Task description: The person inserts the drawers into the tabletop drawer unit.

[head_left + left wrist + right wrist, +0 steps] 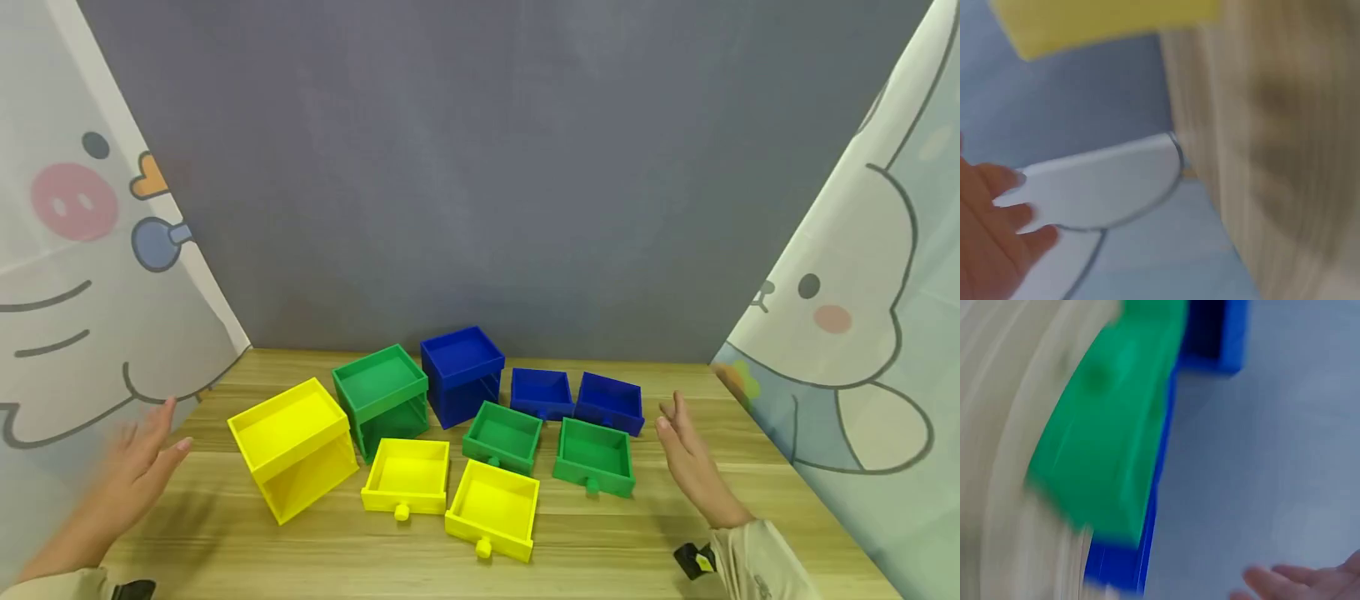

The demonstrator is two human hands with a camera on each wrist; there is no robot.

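Observation:
My left hand (138,471) hovers at the left, fingers extended and holding nothing; the yellow cabinet frame (296,433) is nearest to it. On the other side my right hand (693,467) is raised with straight fingers, apart from the green drawer (596,454) beside it. A green cabinet frame (381,383) and a blue cabinet frame (462,358) stand further back. Two yellow drawers (408,471) with knobs lie in front, another green drawer (502,433) behind them. Two blue drawers (542,392) sit near the back wall. In the left wrist view the fingers (1013,215) look spread.
The wooden table (600,550) meets a grey back wall (510,167). Cartoon-printed cloth panels (855,333) flank the table on both sides. The cabinet frames stand close together on the left half, the drawers from the middle to the right.

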